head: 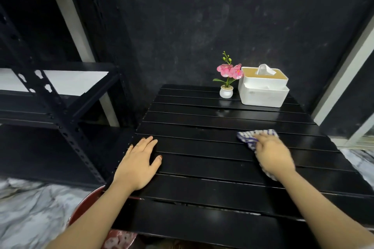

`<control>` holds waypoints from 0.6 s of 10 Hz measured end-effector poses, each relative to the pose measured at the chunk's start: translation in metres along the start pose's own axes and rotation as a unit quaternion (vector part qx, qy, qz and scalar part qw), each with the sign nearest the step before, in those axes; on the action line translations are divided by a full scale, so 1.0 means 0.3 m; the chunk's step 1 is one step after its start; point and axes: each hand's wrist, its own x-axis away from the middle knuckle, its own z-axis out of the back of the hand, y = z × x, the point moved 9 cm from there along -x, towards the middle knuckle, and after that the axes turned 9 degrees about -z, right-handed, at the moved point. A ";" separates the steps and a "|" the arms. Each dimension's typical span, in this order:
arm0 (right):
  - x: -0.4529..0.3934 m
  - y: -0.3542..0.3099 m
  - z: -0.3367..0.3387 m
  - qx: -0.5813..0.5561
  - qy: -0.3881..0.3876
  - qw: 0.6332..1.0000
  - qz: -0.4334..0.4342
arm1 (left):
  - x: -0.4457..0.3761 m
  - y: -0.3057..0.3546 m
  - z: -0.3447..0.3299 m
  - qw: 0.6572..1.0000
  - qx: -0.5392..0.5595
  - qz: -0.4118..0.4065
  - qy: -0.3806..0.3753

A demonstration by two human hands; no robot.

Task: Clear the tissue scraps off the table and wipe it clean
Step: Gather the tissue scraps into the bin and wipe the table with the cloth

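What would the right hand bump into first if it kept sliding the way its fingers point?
The right hand presses a blue-and-white checked cloth on the black slatted table, fingers aimed up-left. That line seems to cross bare slats first, then probably reach the small white pot of pink flowers, though depth is uncertain.

No readable text or labels

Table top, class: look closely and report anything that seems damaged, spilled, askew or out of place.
No scraps or spills show on the black slatted table. One oddity: near the front edge, a slat seam looks chipped and uneven. The flower pot and tissue box stand upright at the back.
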 end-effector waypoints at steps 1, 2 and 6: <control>0.048 -0.213 -0.072 0.005 -0.016 0.998 0.061 | -0.002 0.002 -0.001 1.000 -0.002 -0.004 -0.004; 0.122 -0.369 -0.120 -0.003 -0.029 0.993 0.119 | -0.003 0.002 0.002 1.000 -0.002 -0.002 -0.004; 0.256 -0.218 -0.061 -0.047 -0.095 0.982 0.157 | -0.026 -0.021 0.011 1.000 0.022 0.017 -0.012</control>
